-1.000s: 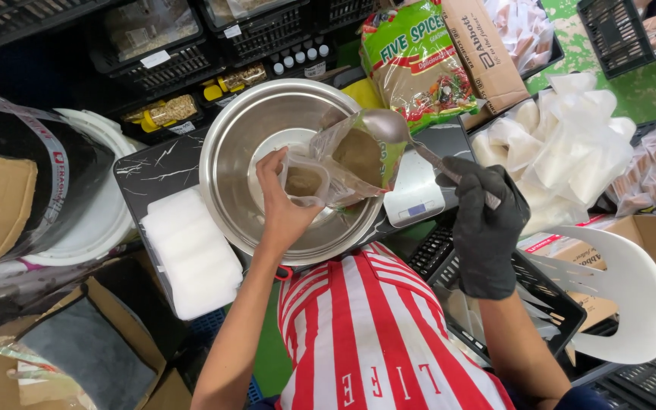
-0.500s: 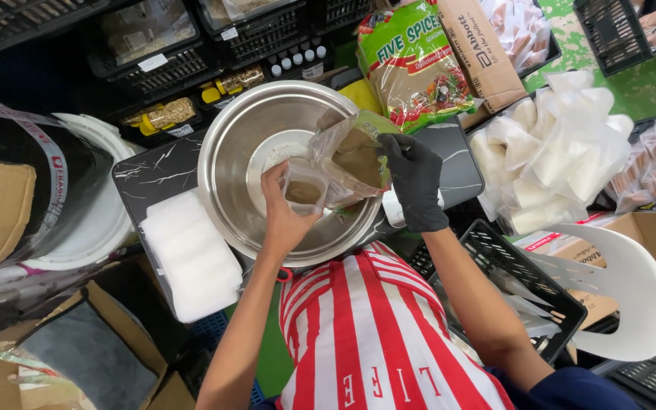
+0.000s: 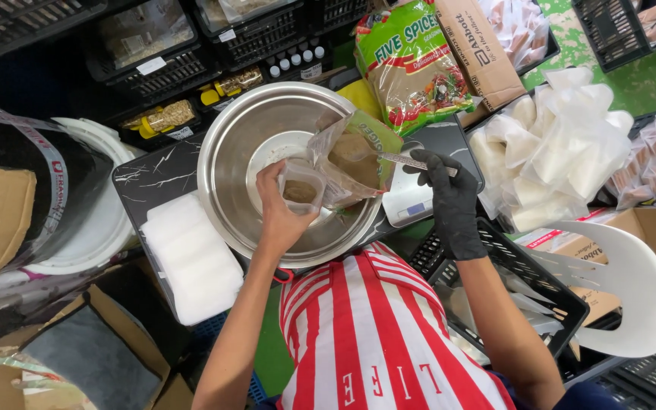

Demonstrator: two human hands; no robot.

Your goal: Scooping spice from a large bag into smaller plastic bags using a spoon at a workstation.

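While two hands (image 3: pixel 286 216) (image 3: pixel 449 199) work, one bowl (image 3: pixel 225 163) waits

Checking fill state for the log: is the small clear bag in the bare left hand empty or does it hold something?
Partly filled. The small clear bag, held open-mouthed by the left hand over the metal bowl, shows brown powder at its bottom.

Steel bowl (image 3: pixel 229 163) sat at desk (image 3: pixel 138 182) centre. Small bag (image 3: pixel 301 191) in left hand (image 3: pixel 282 216) hung over bowl, touching larger pouch (image 3: pixel 354 159). Spoon (image 3: pixel 404 160) in right hand (image 3: pixel 449 193) reached into pouch. Scale (image 3: pixel 411 205) lay right of bowl, bag stack (image 3: pixel 191 258) at desk's left edge, spice packet (image 3: pixel 411 64) behind scale.
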